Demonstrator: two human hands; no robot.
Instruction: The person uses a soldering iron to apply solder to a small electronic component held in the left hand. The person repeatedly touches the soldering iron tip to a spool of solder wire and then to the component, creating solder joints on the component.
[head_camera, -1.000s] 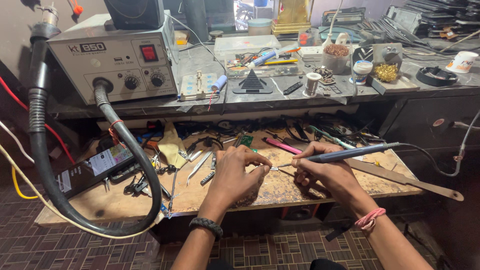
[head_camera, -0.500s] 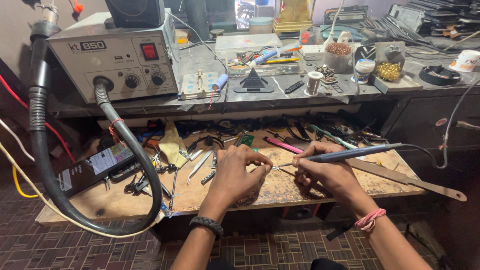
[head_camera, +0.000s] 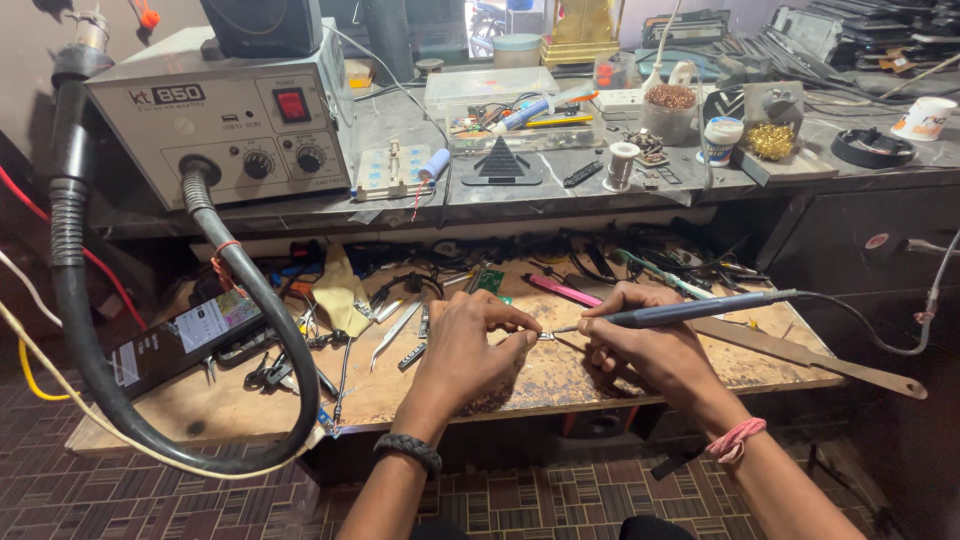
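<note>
At the far left, well apart from our hands, we see a thick black hose (head_camera: 85, 330) that loops down from a grey box with knobs (head_camera: 225, 125) on the upper shelf (head_camera: 560, 195). To the left of our left hand, a phone (head_camera: 185, 338) lies face up on the wooden board (head_camera: 560, 375). Between the phone and our left hand lie tweezers (head_camera: 395, 335) and loose small tools, near but not touching the hand.

Our left hand (head_camera: 465, 350) rests on the board with a black braided band (head_camera: 408, 452) at the wrist. The fingers curl inward, and the thumb and forefinger close on a small metal part (head_camera: 545, 335). The part sits at the fingertips, just right of this hand and low over the board. It is too small for us to tell its shape.

Our right hand (head_camera: 645, 345) lies just right of the part. It closes in a pen grip around a blue soldering iron (head_camera: 690, 310). The iron points left, and its tip meets the small part between the two hands. We cannot tell whether the tip touches the part or only comes just beside it. A cable (head_camera: 870, 335) runs from the rear of the iron to the right. A pink band (head_camera: 735, 438) circles the right wrist.

Just beyond the right hand, a long flat metal strip (head_camera: 810, 352) lies on the board and extends past its right edge. Above both hands, a pink tool (head_camera: 560, 290) lies among tangled wires.
</note>
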